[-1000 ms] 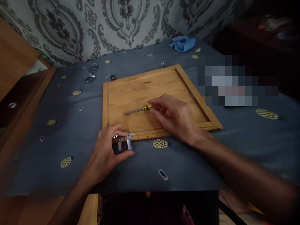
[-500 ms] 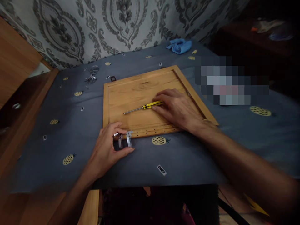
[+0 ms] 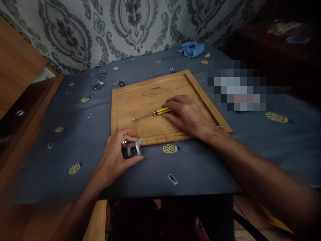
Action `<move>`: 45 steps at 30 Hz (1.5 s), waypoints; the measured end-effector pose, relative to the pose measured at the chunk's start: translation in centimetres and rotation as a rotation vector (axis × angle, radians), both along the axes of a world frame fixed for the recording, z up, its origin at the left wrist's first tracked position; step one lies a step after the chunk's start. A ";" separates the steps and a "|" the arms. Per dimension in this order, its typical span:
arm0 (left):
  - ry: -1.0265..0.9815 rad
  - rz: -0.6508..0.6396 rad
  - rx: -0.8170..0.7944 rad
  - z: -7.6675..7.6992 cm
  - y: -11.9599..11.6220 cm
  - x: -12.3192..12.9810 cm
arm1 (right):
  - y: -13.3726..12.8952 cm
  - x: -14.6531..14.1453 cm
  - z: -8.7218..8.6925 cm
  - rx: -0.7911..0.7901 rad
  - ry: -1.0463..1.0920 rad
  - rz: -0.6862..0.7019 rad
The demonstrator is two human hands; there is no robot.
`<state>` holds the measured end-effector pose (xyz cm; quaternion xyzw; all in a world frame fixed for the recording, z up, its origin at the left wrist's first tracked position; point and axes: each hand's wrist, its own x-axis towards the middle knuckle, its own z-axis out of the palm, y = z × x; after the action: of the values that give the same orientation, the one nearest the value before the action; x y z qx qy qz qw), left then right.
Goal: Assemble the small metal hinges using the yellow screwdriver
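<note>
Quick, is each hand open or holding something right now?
Left hand: curved around the metal fitting; whether it's gripping can't be told.
Right hand: closed around the handle end of the screwdriver.

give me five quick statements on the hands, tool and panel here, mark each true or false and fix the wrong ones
1. The right hand holds the screwdriver. True.
2. The screwdriver's handle is plain red. False: it is yellow and black.
3. The left hand is at the metal hardware by the near edge of the panel. True.
4. The panel stands upright. False: it lies on the pineapple-print sheet.
5. The blue cloth lies beyond the panel's far edge. True.
</note>
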<state>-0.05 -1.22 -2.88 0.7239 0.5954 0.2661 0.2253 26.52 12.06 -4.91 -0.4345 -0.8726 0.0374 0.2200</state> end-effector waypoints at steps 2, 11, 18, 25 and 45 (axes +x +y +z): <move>-0.004 0.000 -0.002 0.0 0.0 0.0 | 0.1 0.0 -0.1 0.006 0.007 -0.001; -0.003 0.019 -0.012 0.0 0.0 0.0 | -0.6 -0.1 1.4 -0.134 0.238 0.043; -0.014 0.006 0.010 -0.1 0.1 0.0 | -1.1 -0.8 2.2 -0.205 0.802 0.065; -0.044 -0.007 0.016 -0.1 0.1 0.1 | -4.2 -3.0 6.0 -0.208 1.193 0.124; -0.031 -0.025 0.039 -0.3 0.2 -0.1 | -8.5 -7.4 3.5 -0.326 1.158 0.201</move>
<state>-0.12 -1.00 -3.20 0.7314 0.5771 0.2862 0.2238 19.11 3.58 -1.43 -0.2869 -0.6309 0.4213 0.5849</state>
